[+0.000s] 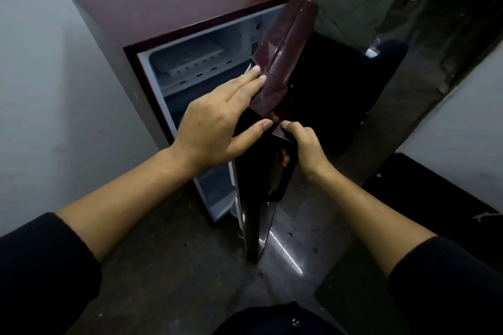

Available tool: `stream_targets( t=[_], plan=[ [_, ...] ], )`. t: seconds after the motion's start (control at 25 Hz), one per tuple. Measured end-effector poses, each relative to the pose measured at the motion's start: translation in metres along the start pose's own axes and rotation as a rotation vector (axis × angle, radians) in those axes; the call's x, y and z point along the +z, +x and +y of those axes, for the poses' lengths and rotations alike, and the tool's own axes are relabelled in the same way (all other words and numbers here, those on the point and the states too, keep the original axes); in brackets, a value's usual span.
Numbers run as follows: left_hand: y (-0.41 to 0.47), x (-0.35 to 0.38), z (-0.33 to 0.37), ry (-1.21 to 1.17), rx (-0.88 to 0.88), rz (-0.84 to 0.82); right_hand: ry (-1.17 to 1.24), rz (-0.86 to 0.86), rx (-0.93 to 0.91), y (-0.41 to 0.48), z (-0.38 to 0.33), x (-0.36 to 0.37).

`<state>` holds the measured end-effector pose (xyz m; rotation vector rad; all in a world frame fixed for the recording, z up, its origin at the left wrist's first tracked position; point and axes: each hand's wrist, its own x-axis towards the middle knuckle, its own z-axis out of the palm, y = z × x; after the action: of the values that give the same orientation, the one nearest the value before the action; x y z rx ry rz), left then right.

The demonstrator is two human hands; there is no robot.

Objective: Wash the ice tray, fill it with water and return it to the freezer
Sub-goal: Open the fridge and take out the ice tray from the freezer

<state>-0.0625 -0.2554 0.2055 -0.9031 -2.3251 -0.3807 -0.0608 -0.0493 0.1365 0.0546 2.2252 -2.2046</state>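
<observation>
Left hand (215, 128) lies flat with straight fingers against the outer face of the fridge door (283, 43), gripping nothing, while the right hand (306, 147) has its fingers curled round the door's edge just below. The ice tray (190, 60) is well apart from both, a pale tray lying flat inside the freezer compartment (245, 35) at the top of the fridge (163, 3); whether its cells hold water or ice cannot be told. It looks like thin, stiff plastic, probably light when empty, likely cold and slippery, and apt to spill once filled, so a level hold at both short ends would suit it. The compartment is low and its walls are close, so the tray would have to slide straight out over the front lip. The door stands partly open and crowds the right side of the opening; the floor (177, 266) in front gives standing room, and a wall (40, 76) runs close on the left.
</observation>
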Motion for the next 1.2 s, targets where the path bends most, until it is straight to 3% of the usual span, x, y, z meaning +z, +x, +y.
stream_targets(
  t=[0.16,0.32,0.48,0.6,0.76,0.96,1.2],
  plan=[
    [0.013,0.011,0.047,-0.059,-0.014,0.009,-0.055,0.025,-0.007,-0.002,0.008,-0.055],
    [0.031,0.027,0.096,-0.228,-0.082,0.016,-0.321,0.135,-0.122,-0.011,0.004,-0.119],
    [0.054,0.051,0.141,-0.412,-0.14,0.036,-0.451,0.269,-0.369,-0.025,-0.028,-0.177],
    [0.07,0.078,0.168,-0.48,-0.259,0.058,-0.529,0.261,-0.584,-0.036,-0.055,-0.206],
    [0.087,0.119,0.191,-0.485,-0.328,-0.03,-0.695,0.168,-0.824,-0.054,-0.069,-0.234],
    [0.117,0.158,0.223,-0.418,-0.283,-0.092,-0.934,0.135,-0.817,-0.049,-0.054,-0.285],
    [0.165,0.194,0.25,-0.297,-0.222,-0.199,-1.03,0.212,-0.739,-0.023,-0.06,-0.352]
  ],
)
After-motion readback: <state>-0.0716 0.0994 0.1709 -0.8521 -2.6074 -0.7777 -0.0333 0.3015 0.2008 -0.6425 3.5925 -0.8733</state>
